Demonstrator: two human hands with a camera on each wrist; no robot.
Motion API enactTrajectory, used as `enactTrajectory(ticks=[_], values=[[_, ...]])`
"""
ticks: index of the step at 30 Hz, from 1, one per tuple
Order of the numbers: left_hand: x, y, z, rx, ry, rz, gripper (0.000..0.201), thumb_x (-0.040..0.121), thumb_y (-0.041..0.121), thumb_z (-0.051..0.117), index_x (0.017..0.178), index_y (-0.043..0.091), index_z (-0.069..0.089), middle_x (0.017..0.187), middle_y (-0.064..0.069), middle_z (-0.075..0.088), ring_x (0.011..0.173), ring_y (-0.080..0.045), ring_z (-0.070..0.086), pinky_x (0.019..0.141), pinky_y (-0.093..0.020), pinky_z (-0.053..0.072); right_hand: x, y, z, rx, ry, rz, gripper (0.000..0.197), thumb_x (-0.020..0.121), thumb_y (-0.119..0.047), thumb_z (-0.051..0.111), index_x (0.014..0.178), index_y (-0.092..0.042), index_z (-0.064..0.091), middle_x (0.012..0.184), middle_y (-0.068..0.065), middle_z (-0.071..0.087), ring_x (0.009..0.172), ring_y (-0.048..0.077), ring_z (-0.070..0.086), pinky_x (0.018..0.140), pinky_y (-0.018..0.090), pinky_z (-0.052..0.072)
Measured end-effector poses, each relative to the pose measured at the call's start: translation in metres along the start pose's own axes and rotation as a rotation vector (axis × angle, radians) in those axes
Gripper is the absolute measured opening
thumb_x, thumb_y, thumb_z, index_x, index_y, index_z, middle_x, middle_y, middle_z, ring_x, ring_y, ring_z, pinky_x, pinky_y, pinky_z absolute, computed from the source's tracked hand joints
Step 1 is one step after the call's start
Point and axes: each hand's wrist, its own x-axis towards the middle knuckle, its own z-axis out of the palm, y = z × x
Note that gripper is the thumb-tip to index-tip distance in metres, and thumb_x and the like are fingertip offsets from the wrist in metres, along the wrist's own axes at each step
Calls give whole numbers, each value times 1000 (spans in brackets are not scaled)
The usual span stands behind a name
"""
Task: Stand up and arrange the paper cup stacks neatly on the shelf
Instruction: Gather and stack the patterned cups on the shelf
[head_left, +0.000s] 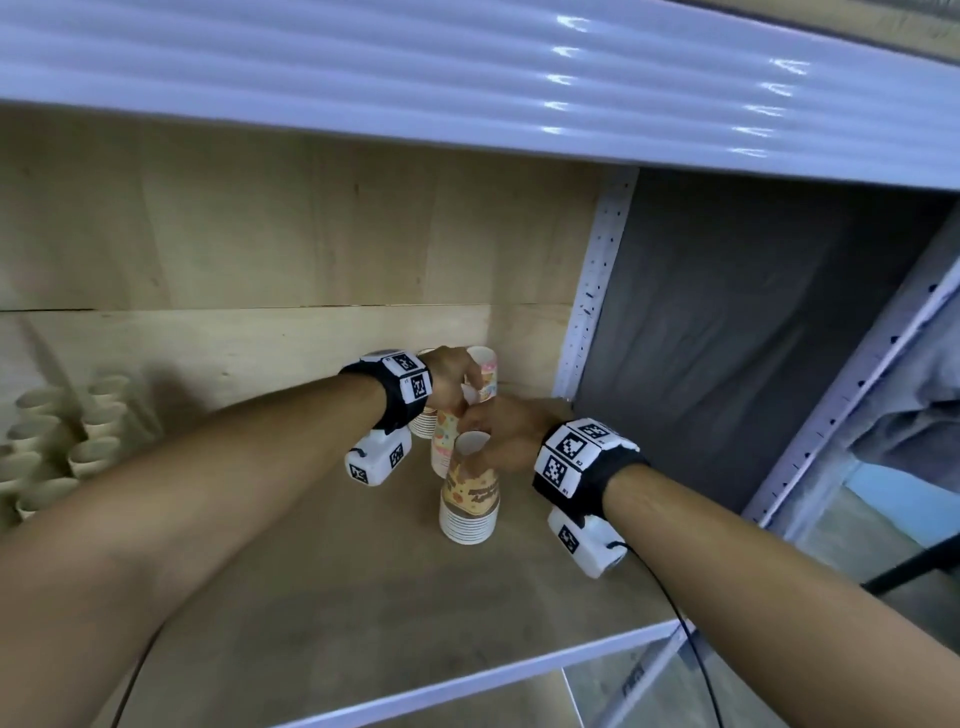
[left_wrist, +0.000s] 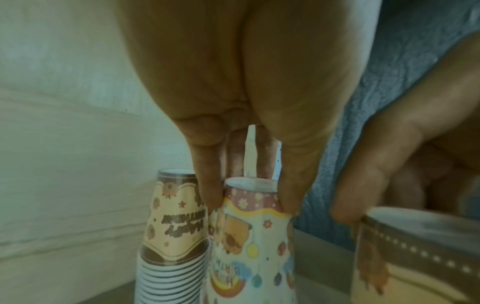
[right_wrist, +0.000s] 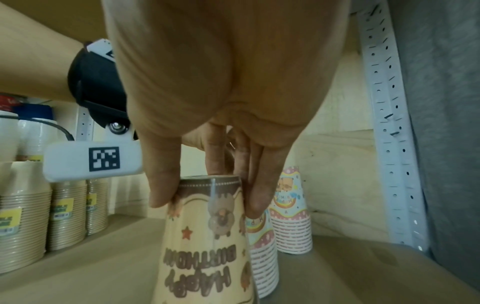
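Several upside-down stacks of printed paper cups stand close together on the wooden shelf (head_left: 363, 597). My left hand (left_wrist: 250, 205) pinches the top of a pink flowered stack (left_wrist: 252, 257) between thumb and fingers. My right hand (right_wrist: 207, 205) grips the top of the brown-and-yellow birthday stack (right_wrist: 205, 257), the nearest one in the head view (head_left: 470, 499). A second brown stack (left_wrist: 174, 226) stands just left of the pink one. Another pink stack (right_wrist: 292, 222) stands upright near the back right corner. Both hands (head_left: 457, 400) (head_left: 491, 436) nearly touch.
Plain kraft cup stacks (head_left: 67, 441) fill the shelf's left side, seen also in the right wrist view (right_wrist: 23, 216). A perforated white upright (head_left: 592, 312) and a grey side panel (head_left: 753, 338) bound the right. The upper shelf (head_left: 467, 78) hangs overhead.
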Motion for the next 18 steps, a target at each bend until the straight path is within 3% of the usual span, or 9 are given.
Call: enactTrajectory(ticks=[3, 5, 7, 9, 11, 13, 15, 18], values=[[2, -2, 3, -27, -3, -2, 47, 80, 23, 74, 126, 25, 63, 132, -2, 56, 114, -24, 56, 83, -25, 42, 1, 6, 0, -38, -9, -9, 62, 75, -45, 75, 131, -27, 55, 136, -5, 51, 116, 18, 53, 81, 24, 39], [2, -3, 2, -46, -3, 5, 47, 81, 25, 74, 126, 24, 63, 131, -2, 56, 114, -24, 56, 81, -25, 41, 3, 7, -1, -9, -20, -4, 64, 73, -50, 74, 129, -26, 56, 129, -4, 55, 109, 16, 54, 80, 25, 42], [0, -5, 0, -65, -4, 7, 49, 80, 25, 75, 128, 23, 62, 130, -1, 57, 111, -21, 57, 80, -25, 41, 6, 6, -5, 44, -6, 10, 63, 72, -55, 72, 126, -24, 59, 124, -6, 57, 111, 15, 54, 87, 28, 45], [-6, -8, -5, -106, -1, -2, 49, 81, 28, 74, 128, 22, 62, 125, 0, 61, 102, -17, 57, 79, -25, 42, 10, 8, -13, 89, 25, -2, 50, 77, -48, 72, 120, -23, 64, 116, -6, 58, 111, 14, 55, 91, 27, 45], [-14, -12, -12, -160, 4, -19, 40, 82, 32, 73, 120, 21, 66, 115, 0, 67, 97, -17, 61, 80, -29, 49, 16, 12, -24, 92, 56, -14, 36, 80, -37, 74, 112, -21, 69, 106, -8, 57, 102, 13, 56, 79, 20, 43], [-24, -18, -20, -208, 15, -51, 30, 82, 36, 72, 109, 24, 69, 108, 0, 69, 97, -18, 63, 86, -33, 53, 23, 18, -35, 60, 95, 5, 34, 76, -38, 77, 105, -24, 70, 102, -8, 58, 98, 14, 58, 70, 19, 40], [-35, -22, -27, -227, 22, -86, 27, 83, 37, 71, 108, 28, 70, 105, 5, 67, 98, -16, 61, 89, -32, 52, 33, 24, -43, 15, 118, 28, 35, 73, -44, 78, 103, -29, 68, 101, -6, 60, 94, 16, 60, 72, 25, 42], [-50, -25, -31, -253, 7, -116, 38, 81, 39, 74, 117, 27, 68, 106, 7, 65, 99, -16, 61, 86, -31, 51, 41, 24, -48, -10, 113, 25, 33, 74, -41, 78, 101, -25, 69, 98, -4, 61, 91, 18, 60, 73, 28, 46]])
